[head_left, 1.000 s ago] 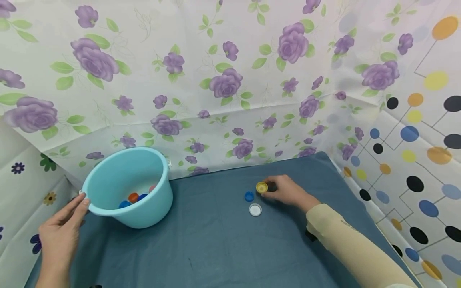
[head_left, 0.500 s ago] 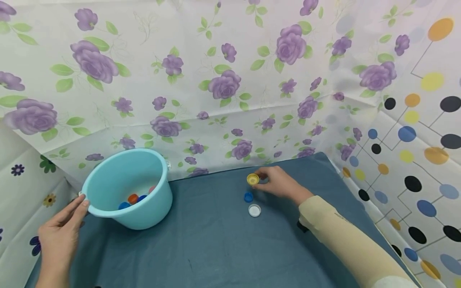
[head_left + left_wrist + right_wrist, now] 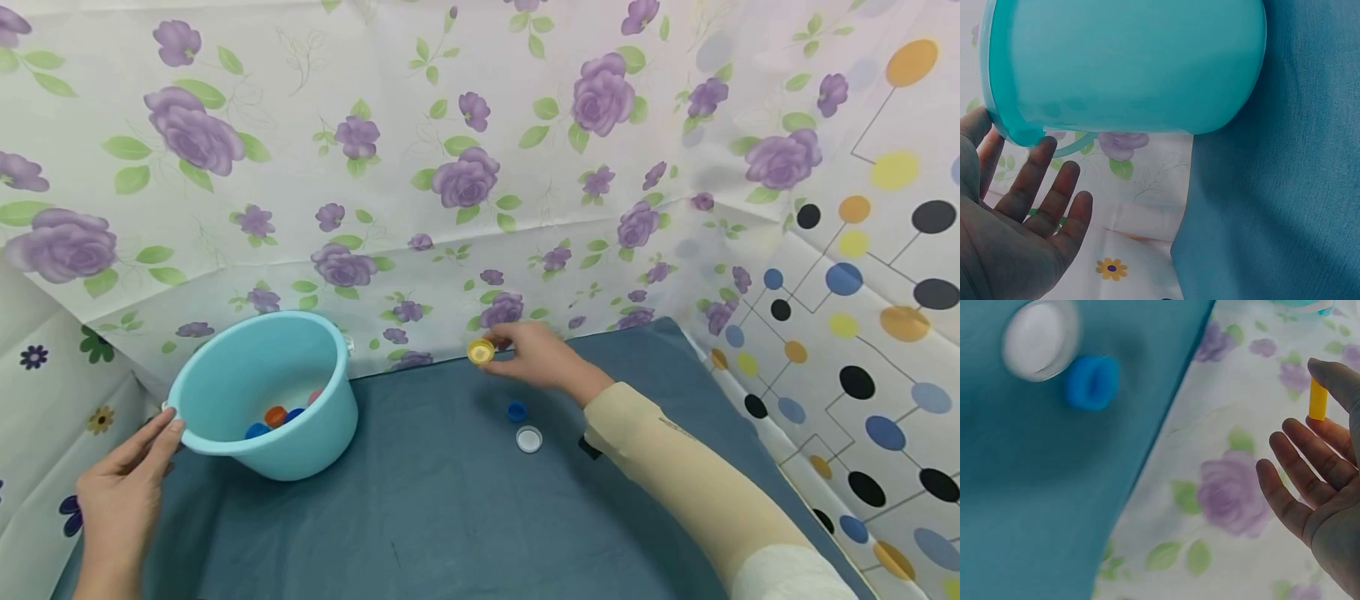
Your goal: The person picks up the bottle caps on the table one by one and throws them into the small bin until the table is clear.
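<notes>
A yellow bottle cap (image 3: 481, 352) is pinched between the thumb and index finger of my right hand (image 3: 536, 357), raised over the far part of the table. The right wrist view shows the yellow cap (image 3: 1318, 400) edge-on, the other fingers spread below it. My left hand (image 3: 123, 492) grips the rim of a light blue bucket (image 3: 315, 437) at its left side, thumb and index finger on the edge. Inside the bucket lie several caps, among them an orange cap (image 3: 275, 416) and a blue one (image 3: 257, 431). Another blue cap (image 3: 516, 412) and a white cap (image 3: 528, 439) lie on the table.
Dark blue-green cloth (image 3: 435, 517) covers the table. A flowered sheet (image 3: 420, 167) hangs behind it, and a dotted sheet (image 3: 885, 350) stands along the right side. The bucket's handle (image 3: 1075, 145) shows in the left wrist view.
My right hand has carried the yellow cap up and leftward, away from the blue and white caps and toward the bucket. The left hand has kept its hold on the rim.
</notes>
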The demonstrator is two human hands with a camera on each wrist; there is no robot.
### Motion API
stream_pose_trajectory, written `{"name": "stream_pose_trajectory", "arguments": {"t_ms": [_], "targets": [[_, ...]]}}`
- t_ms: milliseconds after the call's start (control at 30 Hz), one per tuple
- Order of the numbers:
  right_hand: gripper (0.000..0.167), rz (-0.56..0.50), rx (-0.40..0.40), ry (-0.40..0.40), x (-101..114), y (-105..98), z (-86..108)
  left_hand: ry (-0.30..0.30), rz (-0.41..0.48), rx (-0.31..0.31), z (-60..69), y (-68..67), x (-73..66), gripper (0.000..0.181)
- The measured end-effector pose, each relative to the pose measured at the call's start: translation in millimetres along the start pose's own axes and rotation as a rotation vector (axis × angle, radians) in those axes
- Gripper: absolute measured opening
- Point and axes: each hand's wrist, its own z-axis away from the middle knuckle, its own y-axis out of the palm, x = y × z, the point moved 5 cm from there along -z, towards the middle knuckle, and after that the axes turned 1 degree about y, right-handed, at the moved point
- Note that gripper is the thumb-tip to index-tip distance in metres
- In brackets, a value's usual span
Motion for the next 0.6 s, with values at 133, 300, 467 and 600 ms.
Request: {"name": "stream_pose_trajectory", "arguments": {"t_ms": [133, 300, 467, 600], "targets": [[0.038, -0.012, 0.003, -0.043, 23.5, -3.3, -14.0, -0.009, 0.021, 0.003, -1.0, -0.4, 0.5, 0.045], [0.037, -0.045, 0.027, -0.099, 51.5, -2.9, -26.5, -0.016, -0.009, -0.004, -0.7, -0.7, 0.7, 0.044], [0.036, -0.063, 0.039, -0.143, 78.5, 0.1, -39.7, -0.019, -0.025, -0.013, 0.3, 0.0, 0.8, 0.044], [0.039, -0.056, 0.041, -0.185, 101.2, 0.5, -50.0, -0.022, -0.029, -0.015, -0.1, 0.7, 1.5, 0.044]]}}
